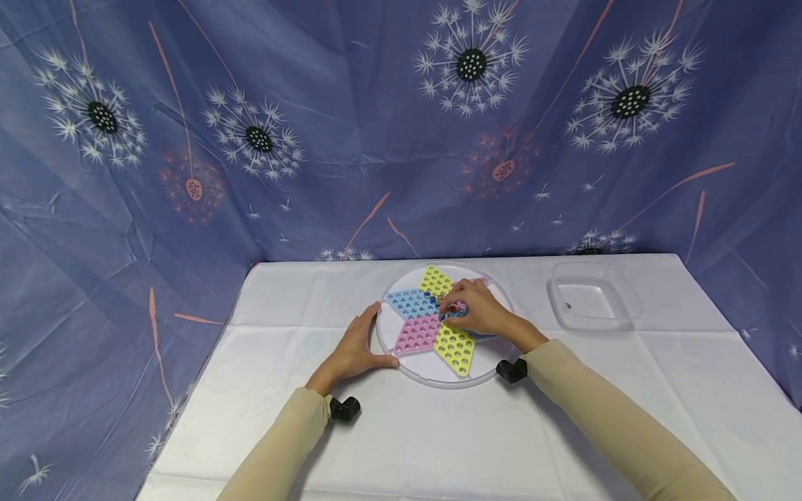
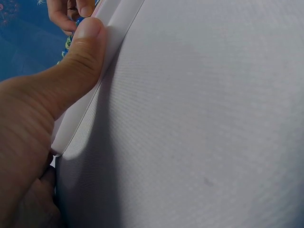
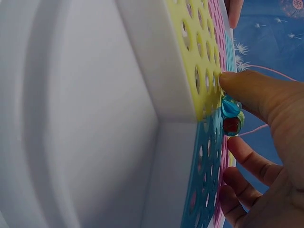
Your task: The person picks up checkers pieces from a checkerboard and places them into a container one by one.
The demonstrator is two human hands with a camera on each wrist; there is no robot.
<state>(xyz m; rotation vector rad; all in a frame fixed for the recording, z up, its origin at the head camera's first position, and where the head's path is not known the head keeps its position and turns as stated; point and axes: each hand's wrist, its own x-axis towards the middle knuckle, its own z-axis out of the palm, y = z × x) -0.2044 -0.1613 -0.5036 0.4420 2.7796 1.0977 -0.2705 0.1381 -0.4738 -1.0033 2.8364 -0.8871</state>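
White tbl (image 1: 464, 445) | L fingers (image 1: 368, 316) spread on board rim (image 1: 447, 384) | R fingers (image 3: 251, 159) nr marbles (image 3: 232, 125), grip unclear

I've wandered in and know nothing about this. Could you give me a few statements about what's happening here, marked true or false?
1. The left hand touches the edge of the round board. True.
2. The clear box stands to the left of the board. False: it stands to the right of it.
3. The star on the board has yellow, pink and blue sections. True.
4. There are no marbles on the board. False: several are on it, close to the right hand.
5. The curtain behind the table has dandelions on it. True.
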